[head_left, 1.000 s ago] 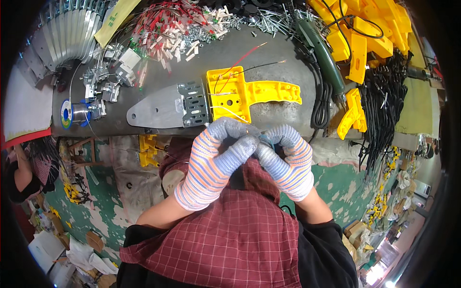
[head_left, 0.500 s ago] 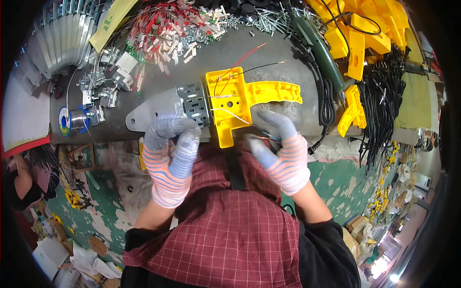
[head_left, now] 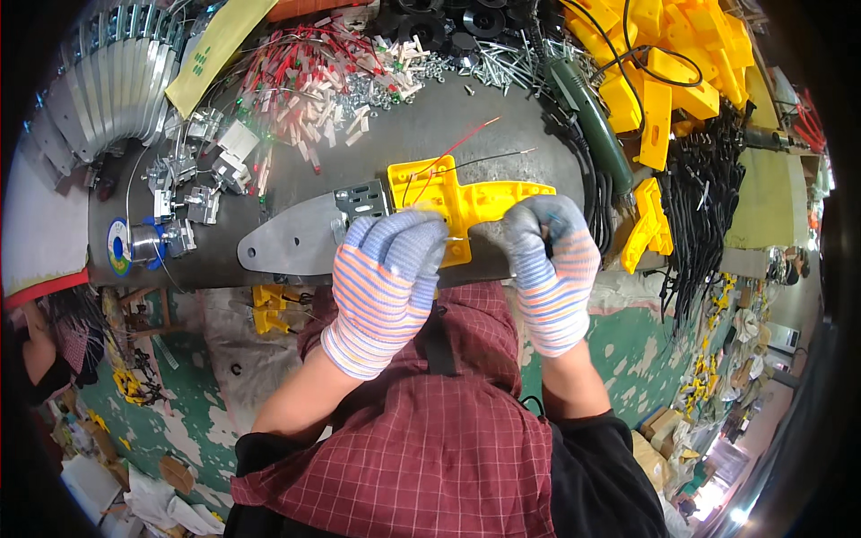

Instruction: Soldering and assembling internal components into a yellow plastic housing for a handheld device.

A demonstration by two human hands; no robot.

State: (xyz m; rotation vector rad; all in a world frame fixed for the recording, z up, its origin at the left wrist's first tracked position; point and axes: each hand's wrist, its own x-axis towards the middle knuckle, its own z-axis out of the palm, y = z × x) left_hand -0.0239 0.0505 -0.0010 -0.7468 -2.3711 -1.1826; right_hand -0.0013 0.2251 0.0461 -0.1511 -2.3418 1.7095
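1. A dark workbench (head_left: 395, 134) is spanning the upper half of the frame.
2. A yellow-and-grey assembly (head_left: 456, 208) is lying at the frame's centre, near the bench's front edge. Its long axis is running left to right, the right end slightly higher; the grey plate's rounded tip (head_left: 291, 244) is pointing left, the yellow handle (head_left: 507, 199) right.
3. The left hand (head_left: 386, 269), gloved, is covering the assembly's lower middle with fingers bent; I cannot tell what it is gripping. Half a second ago it was standing farther left, fingers apart.
4. The right hand (head_left: 552, 269), gloved, is curling its fingers beside the handle's end; whether it is gripping anything, I cannot tell. It is now sitting farther right than before.
5. A red wire (head_left: 465, 139) and a black wire (head_left: 484, 160) are reaching toward upper right.
6. A pale wire end (head_left: 458, 238) is showing beside the left hand; more of that wire was showing earlier.
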